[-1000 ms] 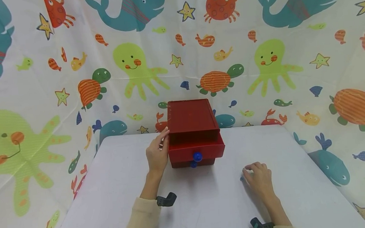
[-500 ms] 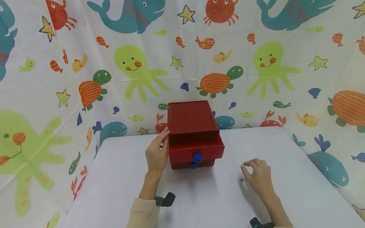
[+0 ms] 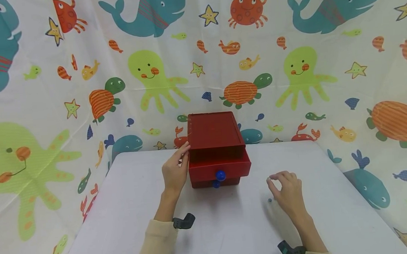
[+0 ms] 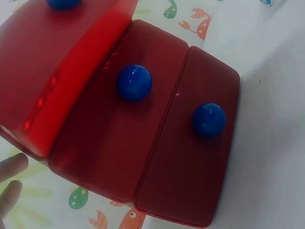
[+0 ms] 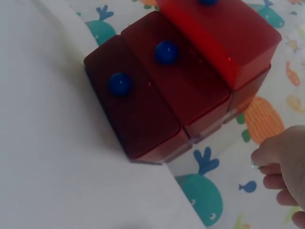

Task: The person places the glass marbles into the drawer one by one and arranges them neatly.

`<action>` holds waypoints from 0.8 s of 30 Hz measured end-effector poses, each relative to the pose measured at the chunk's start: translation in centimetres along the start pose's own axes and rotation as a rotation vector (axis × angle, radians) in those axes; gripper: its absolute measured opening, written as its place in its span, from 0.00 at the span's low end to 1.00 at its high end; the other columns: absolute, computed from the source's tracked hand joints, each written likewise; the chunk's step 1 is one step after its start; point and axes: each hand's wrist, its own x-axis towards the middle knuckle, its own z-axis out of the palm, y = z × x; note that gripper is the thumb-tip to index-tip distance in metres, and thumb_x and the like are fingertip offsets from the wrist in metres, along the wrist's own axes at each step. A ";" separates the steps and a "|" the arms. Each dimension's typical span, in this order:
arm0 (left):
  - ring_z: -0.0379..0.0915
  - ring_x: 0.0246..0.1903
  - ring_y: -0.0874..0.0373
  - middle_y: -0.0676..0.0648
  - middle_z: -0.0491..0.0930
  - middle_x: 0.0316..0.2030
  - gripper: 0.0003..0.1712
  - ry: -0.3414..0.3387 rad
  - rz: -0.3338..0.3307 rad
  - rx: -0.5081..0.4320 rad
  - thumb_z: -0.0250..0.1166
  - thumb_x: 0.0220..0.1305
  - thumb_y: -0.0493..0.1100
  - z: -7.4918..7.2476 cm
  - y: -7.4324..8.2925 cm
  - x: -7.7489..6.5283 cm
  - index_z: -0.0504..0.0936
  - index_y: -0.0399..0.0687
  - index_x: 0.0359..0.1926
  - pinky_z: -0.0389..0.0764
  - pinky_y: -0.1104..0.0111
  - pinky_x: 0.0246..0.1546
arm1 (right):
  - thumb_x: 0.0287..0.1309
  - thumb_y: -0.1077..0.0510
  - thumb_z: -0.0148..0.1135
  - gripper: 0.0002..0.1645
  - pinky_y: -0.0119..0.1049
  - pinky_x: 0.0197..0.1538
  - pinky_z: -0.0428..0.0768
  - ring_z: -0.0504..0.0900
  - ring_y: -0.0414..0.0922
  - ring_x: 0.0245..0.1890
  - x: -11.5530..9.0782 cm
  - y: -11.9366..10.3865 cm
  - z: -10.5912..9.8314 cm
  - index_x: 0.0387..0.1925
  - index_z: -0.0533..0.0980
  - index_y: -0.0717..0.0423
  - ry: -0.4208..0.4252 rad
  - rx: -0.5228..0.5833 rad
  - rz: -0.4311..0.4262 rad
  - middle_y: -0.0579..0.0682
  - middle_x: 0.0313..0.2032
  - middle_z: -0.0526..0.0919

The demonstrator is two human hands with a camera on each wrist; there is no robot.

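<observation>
A red chest of drawers stands at the back of the table, with blue round knobs and its top drawer pulled out. My left hand rests its fingers against the chest's left side; two fingertips show beside it in the left wrist view. Right of the chest, above the table, my right hand pinches a small shiny piece between thumb and index finger. Its kind is too small to tell. A small bluish piece lies on the table below that hand.
The white table reaches back to a hanging cloth printed with sea animals. Two lower drawers, the middle one and the bottom one, are closed. A dark camera is strapped to each wrist.
My right hand has risen slightly off the table with the small shiny piece, away from the bluish piece below it. The left hand and the chest stay where they were.
</observation>
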 end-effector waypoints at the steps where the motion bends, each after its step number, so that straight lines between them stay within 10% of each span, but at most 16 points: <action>1: 0.87 0.42 0.54 0.49 0.85 0.56 0.16 0.000 0.002 0.002 0.63 0.70 0.40 0.0 0.0 0.0 0.85 0.47 0.56 0.87 0.65 0.34 | 0.53 0.60 0.74 0.08 0.43 0.38 0.67 0.77 0.53 0.37 0.1 -0.1 -0.1 0.34 0.84 0.60 0.003 0.003 -0.002 0.56 0.35 0.85; 24: 0.88 0.40 0.54 0.50 0.84 0.57 0.16 -0.005 -0.024 -0.044 0.63 0.70 0.41 0.2 -0.3 -0.2 0.84 0.48 0.57 0.87 0.67 0.33 | 0.52 0.62 0.75 0.10 0.45 0.41 0.69 0.77 0.53 0.41 1.8 -2.5 -1.5 0.36 0.84 0.61 0.076 0.087 -0.071 0.57 0.37 0.85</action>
